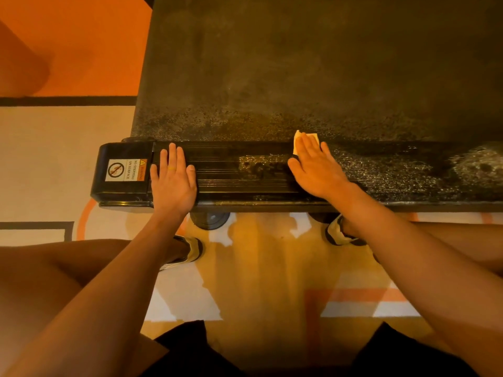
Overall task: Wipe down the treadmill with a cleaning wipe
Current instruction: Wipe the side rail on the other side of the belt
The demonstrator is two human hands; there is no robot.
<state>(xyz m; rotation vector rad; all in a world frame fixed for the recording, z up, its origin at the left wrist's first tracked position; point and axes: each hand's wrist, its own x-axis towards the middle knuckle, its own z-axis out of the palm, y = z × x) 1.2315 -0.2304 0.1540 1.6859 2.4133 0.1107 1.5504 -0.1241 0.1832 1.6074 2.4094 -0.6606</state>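
Observation:
The treadmill's black side rail (239, 172) runs left to right in front of me, with the dark running belt (299, 72) beyond it. My right hand (315, 167) lies flat with straight fingers on a pale cleaning wipe (313, 136), pressing it against the rail at the belt's edge; only the wipe's far corners show past the fingertips. To the right of that hand the rail glistens wet. My left hand (174, 178) rests flat on the rail near its left end, fingers straight, holding nothing.
A black end cap (122, 172) with a white warning sticker closes the rail's left end. A round black foot (209, 219) sits under the rail. My two shoes (190, 251) stand on the patterned orange and cream floor (54, 159) just below it.

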